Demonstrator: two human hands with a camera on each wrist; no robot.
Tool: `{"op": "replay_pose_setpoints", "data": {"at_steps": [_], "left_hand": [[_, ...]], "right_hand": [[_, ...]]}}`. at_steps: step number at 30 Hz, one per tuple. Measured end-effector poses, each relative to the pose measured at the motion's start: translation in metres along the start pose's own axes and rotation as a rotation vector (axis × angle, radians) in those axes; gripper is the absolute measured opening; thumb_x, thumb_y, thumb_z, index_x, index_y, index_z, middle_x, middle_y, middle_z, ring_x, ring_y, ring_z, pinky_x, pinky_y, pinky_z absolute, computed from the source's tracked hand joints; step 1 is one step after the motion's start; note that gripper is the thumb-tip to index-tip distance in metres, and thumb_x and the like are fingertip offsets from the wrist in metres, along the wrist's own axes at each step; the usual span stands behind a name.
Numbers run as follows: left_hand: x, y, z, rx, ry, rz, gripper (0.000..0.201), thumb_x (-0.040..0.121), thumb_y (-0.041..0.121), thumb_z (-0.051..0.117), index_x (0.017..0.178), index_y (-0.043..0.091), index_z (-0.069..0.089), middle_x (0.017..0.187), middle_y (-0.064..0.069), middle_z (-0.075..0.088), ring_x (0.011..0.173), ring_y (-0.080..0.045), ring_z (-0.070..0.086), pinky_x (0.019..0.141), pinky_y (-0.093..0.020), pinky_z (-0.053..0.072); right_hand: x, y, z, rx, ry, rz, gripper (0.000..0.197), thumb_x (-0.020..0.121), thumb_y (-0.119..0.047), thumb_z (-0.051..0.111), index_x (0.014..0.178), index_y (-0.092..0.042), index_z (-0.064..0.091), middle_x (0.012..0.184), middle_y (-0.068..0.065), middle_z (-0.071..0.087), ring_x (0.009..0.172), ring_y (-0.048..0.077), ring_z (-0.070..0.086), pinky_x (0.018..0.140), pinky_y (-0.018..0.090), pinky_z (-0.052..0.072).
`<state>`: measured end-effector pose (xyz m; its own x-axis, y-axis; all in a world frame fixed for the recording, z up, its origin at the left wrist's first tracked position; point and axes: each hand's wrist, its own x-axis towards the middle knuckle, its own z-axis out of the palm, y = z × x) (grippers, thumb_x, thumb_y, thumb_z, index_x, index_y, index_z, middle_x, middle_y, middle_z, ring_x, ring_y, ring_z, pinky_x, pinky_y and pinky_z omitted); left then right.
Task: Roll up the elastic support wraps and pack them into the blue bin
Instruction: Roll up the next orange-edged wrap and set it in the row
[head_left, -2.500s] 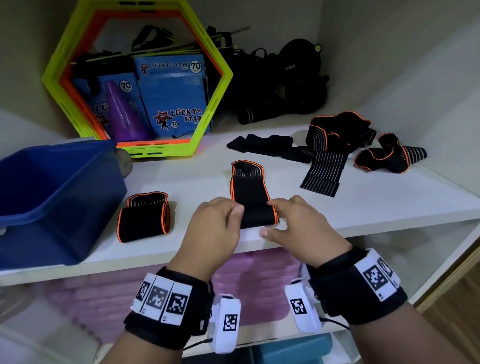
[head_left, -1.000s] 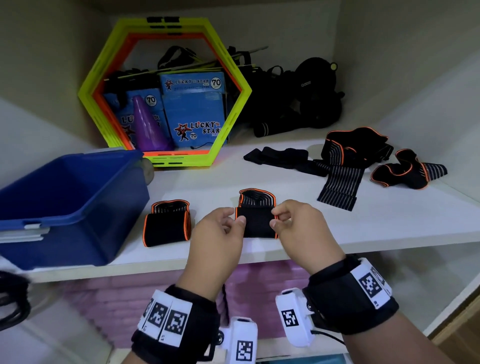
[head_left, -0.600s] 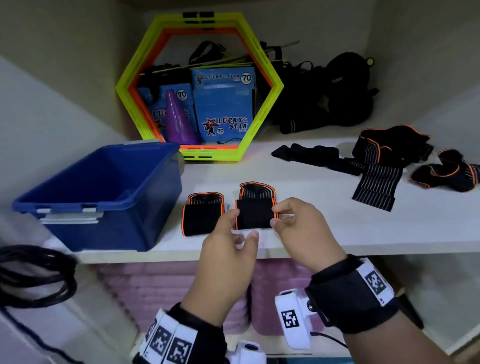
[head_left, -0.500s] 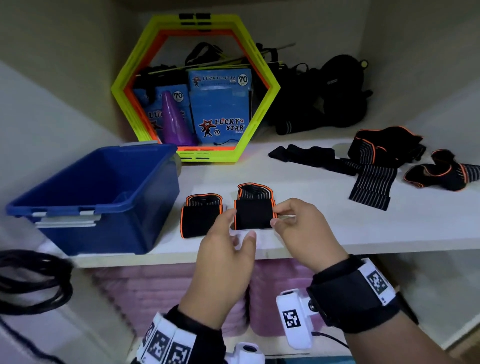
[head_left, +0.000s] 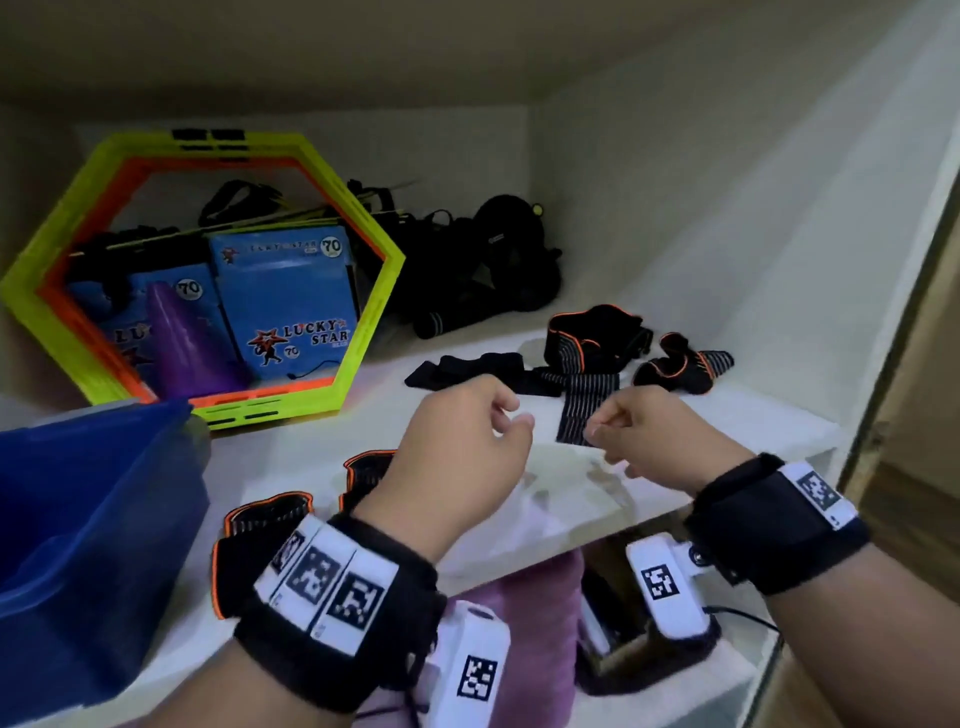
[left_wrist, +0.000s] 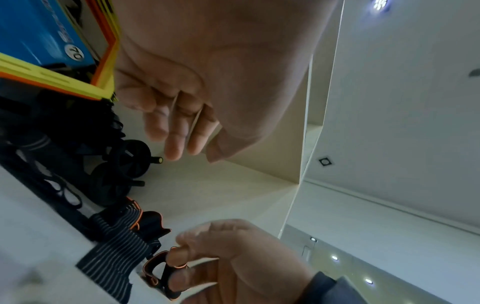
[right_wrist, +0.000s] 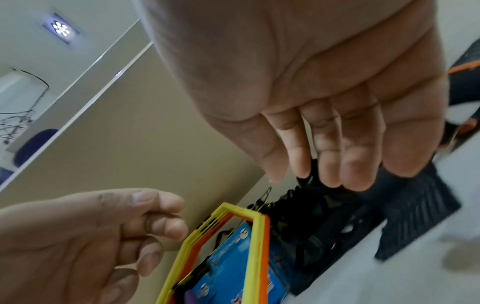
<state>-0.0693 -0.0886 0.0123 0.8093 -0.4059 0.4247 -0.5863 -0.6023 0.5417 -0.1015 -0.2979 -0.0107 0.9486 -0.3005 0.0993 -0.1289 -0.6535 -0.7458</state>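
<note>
Two rolled black wraps with orange edging lie near the shelf's front, one (head_left: 260, 519) beside the blue bin (head_left: 78, 519), the other (head_left: 363, 467) half hidden behind my left wrist. Unrolled wraps lie at the back right: a black strap (head_left: 467, 366), a striped wrap (head_left: 587, 405) and two orange-trimmed bundles (head_left: 597, 332) (head_left: 680, 364). My left hand (head_left: 511, 421) hovers above the shelf, fingers loosely curled and holding nothing, as in the left wrist view (left_wrist: 187, 144). My right hand (head_left: 602, 431) hangs just in front of the striped wrap, also holding nothing (right_wrist: 324, 164).
A yellow-green hexagon frame (head_left: 208, 270) leans at the back left, with blue boxes (head_left: 283, 301) and a purple cone (head_left: 182, 343) behind it. Black gear (head_left: 483, 270) is piled at the back. The cabinet wall (head_left: 727, 260) closes the right side.
Both hands have let go of the rolled wrap, which now lies beside the first roll. They have lifted and moved back and right towards the unrolled wraps.
</note>
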Motion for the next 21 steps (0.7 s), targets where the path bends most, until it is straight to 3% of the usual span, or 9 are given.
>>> {"op": "replay_pose_setpoints", "data": {"at_steps": [3,6,8,10,12,14,16,18,21], "left_hand": [[0.052,0.020,0.016,0.014,-0.080,-0.019,0.013,0.091,0.036,0.063,0.088,0.024,0.067,0.083,0.009,0.068,0.079,-0.009,0.062,0.061,-0.021,0.044],[0.104,0.034,0.040,0.076,-0.111,-0.048,0.015,0.088,0.036,0.063,0.082,0.023,0.067,0.080,0.006,0.068,0.080,-0.017,0.064,0.068,-0.030,0.051],[0.132,0.041,0.056,0.136,-0.179,-0.056,0.015,0.088,0.036,0.063,0.088,0.021,0.068,0.086,0.004,0.068,0.084,-0.018,0.064,0.074,-0.030,0.052],[0.157,0.045,0.075,0.249,-0.337,-0.057,0.021,0.092,0.036,0.062,0.096,0.018,0.071,0.095,0.000,0.070,0.087,-0.018,0.063,0.073,-0.026,0.048],[0.179,0.044,0.097,0.327,-0.486,-0.085,0.028,0.094,0.036,0.061,0.108,0.015,0.072,0.110,-0.004,0.070,0.100,-0.019,0.064,0.086,-0.029,0.050],[0.199,0.038,0.120,0.358,-0.525,-0.133,0.031,0.094,0.035,0.063,0.114,0.013,0.072,0.118,-0.004,0.069,0.110,-0.021,0.063,0.101,-0.033,0.047],[0.214,0.030,0.140,0.341,-0.487,-0.183,0.027,0.092,0.033,0.066,0.110,0.014,0.074,0.115,-0.004,0.071,0.108,-0.020,0.063,0.098,-0.031,0.048],[0.225,0.022,0.155,0.285,-0.451,-0.228,0.020,0.089,0.031,0.068,0.104,0.020,0.076,0.110,0.001,0.071,0.104,-0.017,0.064,0.095,-0.029,0.048],[0.236,0.014,0.169,0.218,-0.354,-0.262,0.013,0.087,0.030,0.069,0.091,0.022,0.078,0.097,0.001,0.074,0.097,-0.019,0.067,0.091,-0.032,0.053]], "right_hand": [[0.021,0.020,-0.044,-0.015,0.006,0.080,0.016,0.092,-0.022,0.064,0.090,-0.007,0.070,0.099,0.020,0.071,0.085,0.032,0.070,0.066,0.038,0.059],[0.048,0.043,-0.086,-0.092,0.038,0.140,0.017,0.092,-0.022,0.063,0.095,-0.006,0.068,0.105,0.020,0.070,0.092,0.031,0.071,0.072,0.039,0.060],[0.065,0.058,-0.107,-0.170,0.048,0.166,0.017,0.090,-0.020,0.063,0.101,-0.007,0.066,0.103,0.021,0.070,0.089,0.033,0.070,0.076,0.044,0.060],[0.085,0.072,-0.121,-0.282,0.039,0.200,0.024,0.090,-0.019,0.061,0.111,-0.006,0.061,0.105,0.019,0.069,0.094,0.034,0.068,0.080,0.042,0.057],[0.102,0.081,-0.130,-0.435,0.010,0.208,0.029,0.092,-0.019,0.058,0.118,-0.007,0.058,0.114,0.015,0.068,0.103,0.031,0.064,0.077,0.033,0.049],[0.119,0.089,-0.136,-0.538,-0.016,0.188,0.033,0.089,-0.025,0.057,0.119,-0.014,0.059,0.116,0.010,0.067,0.106,0.030,0.064,0.082,0.029,0.048],[0.140,0.101,-0.139,-0.566,-0.088,0.195,0.037,0.074,-0.034,0.054,0.108,-0.020,0.061,0.108,0.006,0.069,0.101,0.030,0.066,0.091,0.035,0.052],[0.157,0.110,-0.139,-0.598,-0.201,0.191,0.037,0.058,-0.036,0.045,0.086,-0.018,0.062,0.095,0.006,0.072,0.091,0.031,0.067,0.091,0.039,0.054],[0.155,0.106,-0.143,-0.621,-0.249,0.170,0.016,0.066,-0.031,0.051,0.064,-0.016,0.051,0.080,0.009,0.070,0.076,0.028,0.062,0.084,0.037,0.055]]}}
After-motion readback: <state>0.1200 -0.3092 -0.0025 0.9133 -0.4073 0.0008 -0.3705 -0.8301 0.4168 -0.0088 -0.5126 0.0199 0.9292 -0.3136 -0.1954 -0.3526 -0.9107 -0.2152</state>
